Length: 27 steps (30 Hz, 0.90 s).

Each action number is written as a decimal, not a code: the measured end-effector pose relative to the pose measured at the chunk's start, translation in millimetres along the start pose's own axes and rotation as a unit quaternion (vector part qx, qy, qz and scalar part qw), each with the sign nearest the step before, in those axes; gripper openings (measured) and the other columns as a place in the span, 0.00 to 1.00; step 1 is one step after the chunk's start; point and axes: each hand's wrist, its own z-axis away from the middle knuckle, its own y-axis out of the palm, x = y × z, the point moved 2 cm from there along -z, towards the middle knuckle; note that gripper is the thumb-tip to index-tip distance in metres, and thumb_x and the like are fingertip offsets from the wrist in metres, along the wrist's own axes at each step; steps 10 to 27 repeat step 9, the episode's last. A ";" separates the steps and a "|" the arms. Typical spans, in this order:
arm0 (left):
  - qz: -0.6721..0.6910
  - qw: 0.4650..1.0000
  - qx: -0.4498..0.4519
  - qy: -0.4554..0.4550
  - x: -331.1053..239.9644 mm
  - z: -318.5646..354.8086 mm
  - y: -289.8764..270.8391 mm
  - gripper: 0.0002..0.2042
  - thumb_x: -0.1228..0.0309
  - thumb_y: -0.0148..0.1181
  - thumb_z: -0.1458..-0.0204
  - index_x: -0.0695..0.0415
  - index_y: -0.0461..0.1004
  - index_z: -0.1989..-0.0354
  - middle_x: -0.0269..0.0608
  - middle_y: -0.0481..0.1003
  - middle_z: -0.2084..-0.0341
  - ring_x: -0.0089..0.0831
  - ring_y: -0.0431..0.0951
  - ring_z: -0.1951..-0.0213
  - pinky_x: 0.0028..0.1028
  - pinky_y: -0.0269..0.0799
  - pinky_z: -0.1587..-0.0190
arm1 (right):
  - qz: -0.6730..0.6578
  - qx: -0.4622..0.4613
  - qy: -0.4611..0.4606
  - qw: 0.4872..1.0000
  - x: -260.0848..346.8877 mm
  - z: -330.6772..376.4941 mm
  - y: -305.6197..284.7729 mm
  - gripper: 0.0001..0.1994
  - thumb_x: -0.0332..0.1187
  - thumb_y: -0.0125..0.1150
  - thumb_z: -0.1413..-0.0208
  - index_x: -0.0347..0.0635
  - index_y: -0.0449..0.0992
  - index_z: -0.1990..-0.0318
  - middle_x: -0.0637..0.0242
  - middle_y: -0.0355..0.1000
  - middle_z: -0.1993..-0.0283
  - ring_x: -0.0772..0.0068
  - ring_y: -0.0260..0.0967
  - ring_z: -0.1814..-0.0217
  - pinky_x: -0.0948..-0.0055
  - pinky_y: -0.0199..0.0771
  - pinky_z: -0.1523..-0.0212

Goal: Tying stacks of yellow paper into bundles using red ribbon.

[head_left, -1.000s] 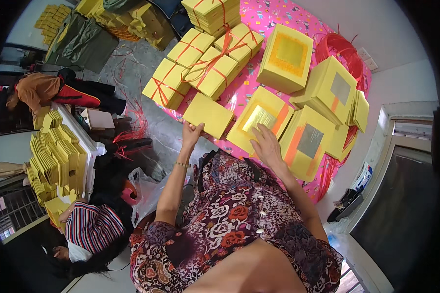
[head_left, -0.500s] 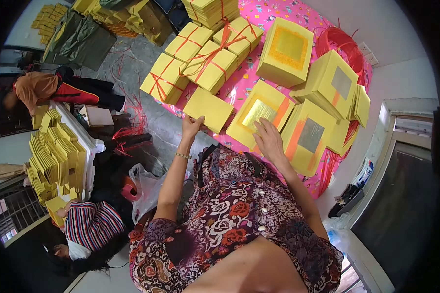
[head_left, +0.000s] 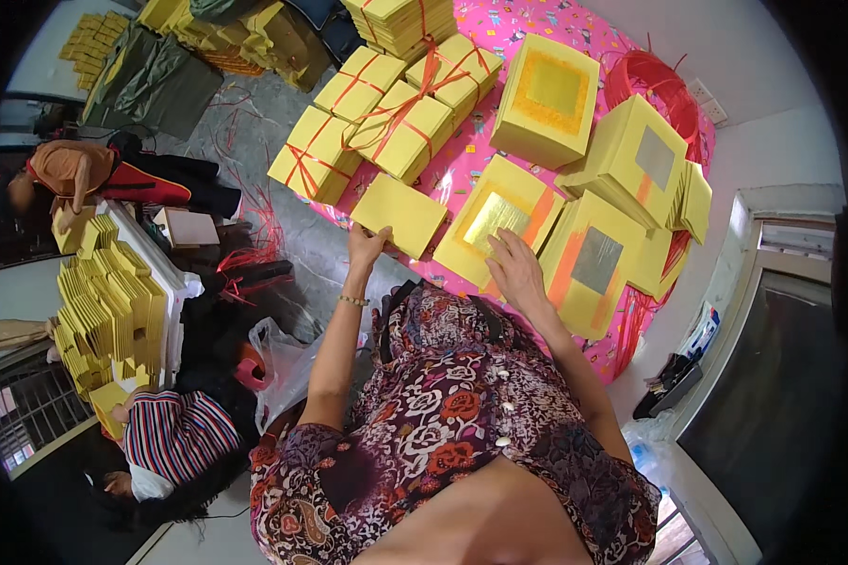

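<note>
My left hand (head_left: 368, 247) grips the near left edge of a low stack of plain yellow paper (head_left: 400, 215), its thumb on top. My right hand (head_left: 518, 275) rests with fingers stretched on a stack of yellow paper sheets (head_left: 473, 252) that bear a gold foil square (head_left: 496, 218) and an orange band. Right of that hand lies another yellow stack (head_left: 563, 299) with a silver-grey foil square (head_left: 596, 261). Beyond my left hand are several yellow bundles (head_left: 316, 151) tied with red strips.
A pink patterned cloth (head_left: 457, 165) covers the table. Toward its far right are taller yellow stacks (head_left: 545, 132) and a coil of red strip (head_left: 652, 83). At left, two people, one in a striped top (head_left: 184, 433), work beside a white table (head_left: 146, 226) with yellow paper pieces.
My hands hold almost the same places on the two stacks. At the left, the person in the brown top has moved an arm over the yellow pieces. The view has shifted slightly.
</note>
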 end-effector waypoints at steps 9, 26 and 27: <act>-0.266 0.952 -0.130 0.075 -13.1 5.9 4.6 0.36 0.69 0.68 0.55 0.66 0.55 0.40 0.60 0.74 0.53 0.52 0.79 0.57 0.40 0.75 0.53 | -0.021 0.007 0.024 0.999 0.4 6.6 -5.4 0.21 0.32 0.61 0.46 0.39 0.70 0.44 0.52 0.64 0.41 0.50 0.61 0.36 0.56 0.63 0.37; -0.266 0.952 -0.130 0.075 -13.1 5.9 4.6 0.36 0.69 0.68 0.55 0.66 0.55 0.40 0.60 0.74 0.53 0.52 0.79 0.57 0.40 0.75 0.53 | -0.021 0.007 0.024 0.999 0.4 6.6 -5.4 0.21 0.32 0.61 0.46 0.39 0.70 0.44 0.52 0.64 0.41 0.50 0.61 0.36 0.56 0.63 0.37; -0.266 0.952 -0.130 0.075 -13.1 5.9 4.6 0.36 0.69 0.68 0.55 0.66 0.55 0.40 0.60 0.74 0.53 0.52 0.79 0.57 0.40 0.75 0.53 | -0.021 0.007 0.024 0.999 0.4 6.6 -5.4 0.21 0.32 0.61 0.46 0.39 0.70 0.44 0.52 0.64 0.41 0.50 0.61 0.36 0.56 0.63 0.37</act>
